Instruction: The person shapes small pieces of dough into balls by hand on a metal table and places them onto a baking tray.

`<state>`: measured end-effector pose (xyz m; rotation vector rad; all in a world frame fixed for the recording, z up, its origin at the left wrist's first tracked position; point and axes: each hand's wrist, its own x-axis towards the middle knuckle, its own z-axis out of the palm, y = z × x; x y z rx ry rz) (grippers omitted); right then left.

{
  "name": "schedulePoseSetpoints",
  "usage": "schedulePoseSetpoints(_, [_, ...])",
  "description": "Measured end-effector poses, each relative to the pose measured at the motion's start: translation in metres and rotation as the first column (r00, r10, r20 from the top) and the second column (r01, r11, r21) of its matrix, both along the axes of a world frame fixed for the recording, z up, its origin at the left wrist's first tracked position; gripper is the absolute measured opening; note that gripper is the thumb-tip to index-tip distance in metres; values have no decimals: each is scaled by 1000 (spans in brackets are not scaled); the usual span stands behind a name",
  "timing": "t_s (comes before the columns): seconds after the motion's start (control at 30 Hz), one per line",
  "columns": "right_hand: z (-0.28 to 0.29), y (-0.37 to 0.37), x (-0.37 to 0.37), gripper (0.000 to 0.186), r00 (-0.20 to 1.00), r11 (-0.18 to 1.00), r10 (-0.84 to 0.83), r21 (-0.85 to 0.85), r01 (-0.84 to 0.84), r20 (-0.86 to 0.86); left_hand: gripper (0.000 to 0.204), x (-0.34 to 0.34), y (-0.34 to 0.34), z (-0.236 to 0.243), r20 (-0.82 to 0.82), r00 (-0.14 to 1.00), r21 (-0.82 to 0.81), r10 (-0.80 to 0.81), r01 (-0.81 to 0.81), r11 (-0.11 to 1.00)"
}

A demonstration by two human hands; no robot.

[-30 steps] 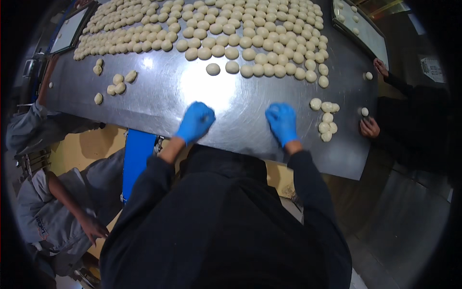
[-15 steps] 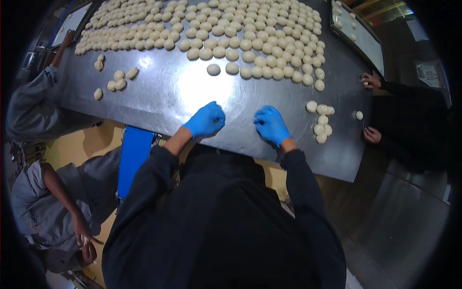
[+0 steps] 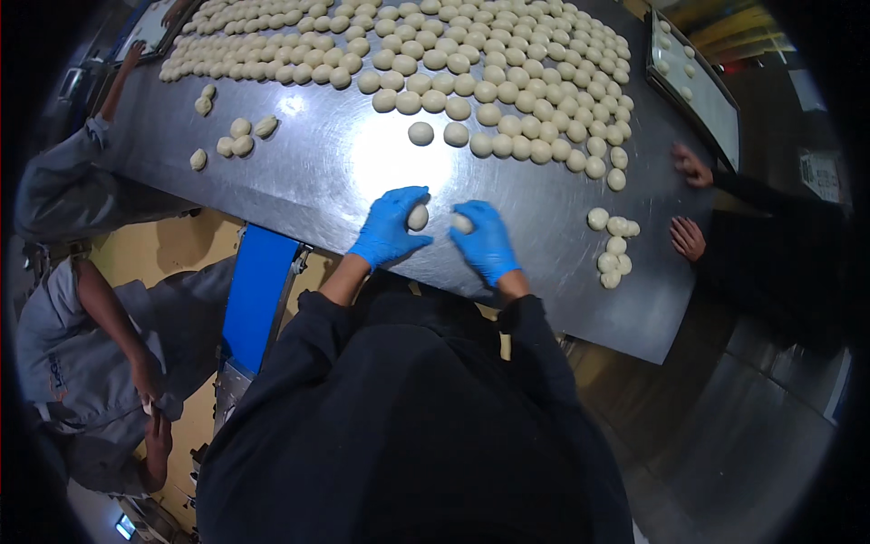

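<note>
In a blue glove, my left hand (image 3: pixel 390 227) curves around a dough ball (image 3: pixel 418 217), thumb spread away on the near side. My right hand (image 3: pixel 485 240), gloved too, has its fingers curled over another dough ball (image 3: pixel 462 223) that is partly covered. Both hands are low over the metal table (image 3: pixel 299 172), close to its near edge and a short gap apart. Just beyond them sit two separate dough balls (image 3: pixel 420 134). Farther back, many smooth, pale dough balls (image 3: pixel 435 59) lie in tight rows.
Loose dough pieces lie at left (image 3: pixel 241 145) and right (image 3: pixel 616 245). A co-worker's hands (image 3: pixel 689 238) are at the right edge, near a tray (image 3: pixel 698 77) with a few balls. Co-workers in grey (image 3: pixel 68 181) stand at left, beside a blue panel (image 3: pixel 258 290).
My hands have come closer together and loosened from closed fists, so the dough balls in them now show. The co-worker's hands at right have opened and moved. The view has shifted slightly.
</note>
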<state>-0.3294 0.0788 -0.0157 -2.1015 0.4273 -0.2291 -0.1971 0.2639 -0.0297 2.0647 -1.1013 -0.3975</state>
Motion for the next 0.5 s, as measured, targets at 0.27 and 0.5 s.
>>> schedulePoseSetpoints(0.27, [-65, -14, -17, 29, 819, 779, -571, 276, 563, -59, 55, 16, -38, -5, 26, 970, 66, -243, 241, 968])
schedulePoseSetpoints(0.5, [-38, -24, -48, 20, 849, 848, -526, -37, 528, 61, 34, 116, -19, 24, 170, 941, -323, 293, -228, 918])
